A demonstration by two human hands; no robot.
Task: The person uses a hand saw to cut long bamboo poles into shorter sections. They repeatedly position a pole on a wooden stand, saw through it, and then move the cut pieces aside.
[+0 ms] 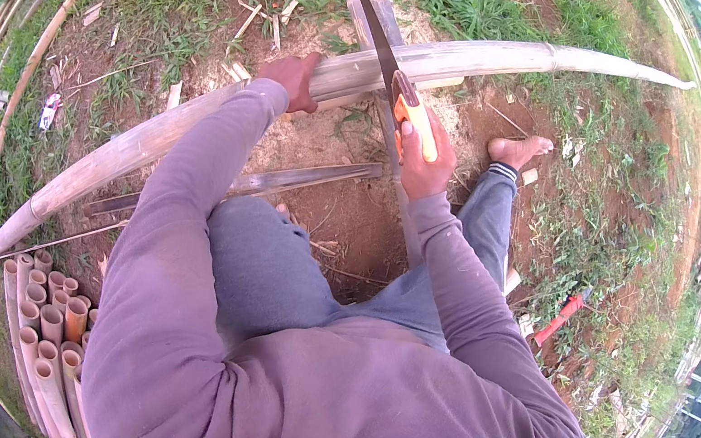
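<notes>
A long, pale bamboo pole (472, 57) lies crosswise in front of me, resting over a wooden beam (373, 9) that runs away from me. My left hand (292, 82) is closed around the pole, left of the beam. In my right hand (428, 161) I grip the orange and yellow handle of a hand saw (375, 27). Its dark blade points away from me and crosses the pole close to the beam. Whether the teeth touch the bamboo I cannot tell.
Cut bamboo tubes (46, 331) are stacked at my left. Nearer than the pole lies a split bamboo strip (307, 175). A red-handled tool (559, 320) lies on the ground at right, past my bare foot (518, 150). Bamboo scraps (249, 21) and sawdust litter the grassy soil.
</notes>
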